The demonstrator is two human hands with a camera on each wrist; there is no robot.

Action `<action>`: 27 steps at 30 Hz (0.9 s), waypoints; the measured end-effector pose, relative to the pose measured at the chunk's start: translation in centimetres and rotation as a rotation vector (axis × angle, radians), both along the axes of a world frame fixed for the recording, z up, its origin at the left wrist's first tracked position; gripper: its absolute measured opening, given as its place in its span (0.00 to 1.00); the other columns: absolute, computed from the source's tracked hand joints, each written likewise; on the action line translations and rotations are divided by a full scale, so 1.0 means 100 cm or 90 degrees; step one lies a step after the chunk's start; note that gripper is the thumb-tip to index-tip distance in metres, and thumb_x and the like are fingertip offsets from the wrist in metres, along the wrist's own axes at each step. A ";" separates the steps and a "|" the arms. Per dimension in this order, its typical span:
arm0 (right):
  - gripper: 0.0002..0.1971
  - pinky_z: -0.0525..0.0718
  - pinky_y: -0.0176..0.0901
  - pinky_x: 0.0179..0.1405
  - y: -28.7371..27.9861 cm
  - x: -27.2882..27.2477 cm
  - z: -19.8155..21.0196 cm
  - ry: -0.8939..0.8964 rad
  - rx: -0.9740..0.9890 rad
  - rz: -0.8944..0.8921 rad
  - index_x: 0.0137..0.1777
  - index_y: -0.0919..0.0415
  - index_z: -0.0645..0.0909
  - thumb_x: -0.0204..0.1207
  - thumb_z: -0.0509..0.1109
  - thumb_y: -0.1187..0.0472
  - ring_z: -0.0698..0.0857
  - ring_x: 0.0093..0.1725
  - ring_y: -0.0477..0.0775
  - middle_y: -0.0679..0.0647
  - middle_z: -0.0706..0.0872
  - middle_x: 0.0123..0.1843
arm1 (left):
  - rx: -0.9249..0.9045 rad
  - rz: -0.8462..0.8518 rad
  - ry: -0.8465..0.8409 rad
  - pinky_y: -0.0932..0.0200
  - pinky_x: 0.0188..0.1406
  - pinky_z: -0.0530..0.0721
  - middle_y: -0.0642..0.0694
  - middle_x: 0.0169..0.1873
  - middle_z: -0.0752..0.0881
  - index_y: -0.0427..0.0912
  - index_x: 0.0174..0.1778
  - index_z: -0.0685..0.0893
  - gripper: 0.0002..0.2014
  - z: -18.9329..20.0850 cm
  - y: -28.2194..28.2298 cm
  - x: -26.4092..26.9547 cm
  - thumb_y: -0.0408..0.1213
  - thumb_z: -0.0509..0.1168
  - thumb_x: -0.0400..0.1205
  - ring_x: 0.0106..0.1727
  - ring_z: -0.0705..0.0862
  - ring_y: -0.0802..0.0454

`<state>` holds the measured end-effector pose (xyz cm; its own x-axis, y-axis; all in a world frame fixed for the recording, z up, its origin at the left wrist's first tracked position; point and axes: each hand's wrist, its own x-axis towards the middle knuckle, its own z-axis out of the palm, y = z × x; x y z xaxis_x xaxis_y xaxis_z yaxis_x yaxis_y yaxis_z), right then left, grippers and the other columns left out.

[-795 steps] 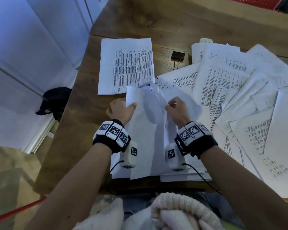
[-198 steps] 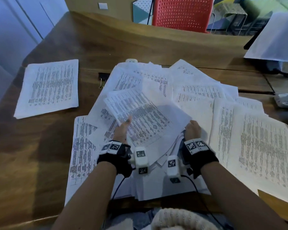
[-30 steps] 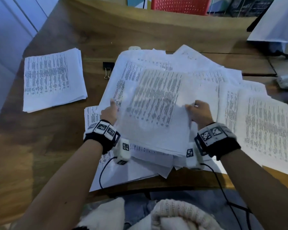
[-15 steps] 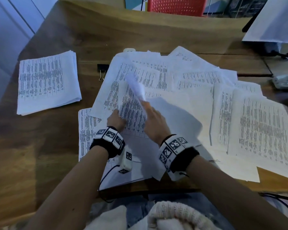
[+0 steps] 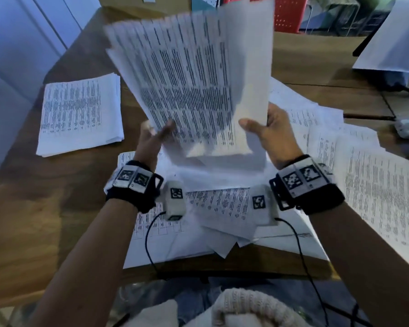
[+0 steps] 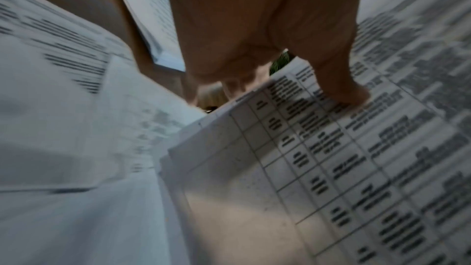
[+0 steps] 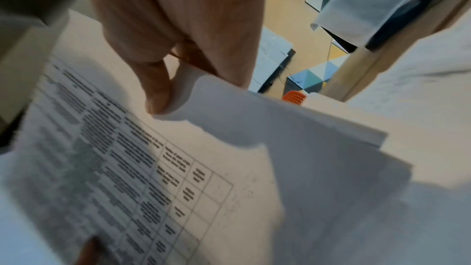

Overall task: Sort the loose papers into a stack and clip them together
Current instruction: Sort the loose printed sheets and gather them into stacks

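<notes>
Head view: hands (image 5: pixel 213 135) hold paper sheaf (image 5: pixel 194 79) upright, long axis vertical

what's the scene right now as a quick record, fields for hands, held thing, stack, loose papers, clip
left hand: grips the lower left edge of the held sheets
right hand: grips their lower right edge
held sheets: printed bundle raised above the table, fanned, blurred
sorted stack: squared pile on the table's left side
loose papers: scattered, overlapping, centre and right
binder clip: not visible now
table: dark wood
</notes>
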<state>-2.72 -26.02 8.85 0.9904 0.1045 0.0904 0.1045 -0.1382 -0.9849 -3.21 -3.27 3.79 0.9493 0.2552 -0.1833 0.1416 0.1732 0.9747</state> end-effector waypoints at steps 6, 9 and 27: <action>0.10 0.83 0.36 0.51 -0.005 0.007 0.030 -0.159 0.040 -0.066 0.53 0.52 0.78 0.76 0.68 0.66 0.85 0.49 0.38 0.46 0.86 0.48 | -0.094 -0.091 -0.215 0.25 0.65 0.74 0.38 0.52 0.85 0.38 0.52 0.83 0.14 0.052 0.011 0.013 0.33 0.74 0.71 0.63 0.80 0.35; 0.12 0.83 0.39 0.53 -0.002 0.006 0.020 -0.133 0.085 -0.070 0.53 0.56 0.74 0.74 0.71 0.66 0.84 0.49 0.40 0.49 0.84 0.50 | -0.053 -0.085 -0.210 0.27 0.65 0.76 0.45 0.50 0.88 0.40 0.51 0.83 0.18 0.049 0.012 0.006 0.39 0.77 0.68 0.62 0.83 0.39; 0.21 0.73 0.35 0.35 0.055 0.025 -0.069 0.128 -0.084 -0.155 0.60 0.64 0.73 0.71 0.52 0.79 0.73 0.40 0.49 0.58 0.77 0.47 | 0.101 -0.046 0.087 0.70 0.45 0.85 0.48 0.40 0.80 0.36 0.59 0.77 0.09 -0.006 0.028 0.015 0.29 0.59 0.84 0.39 0.84 0.61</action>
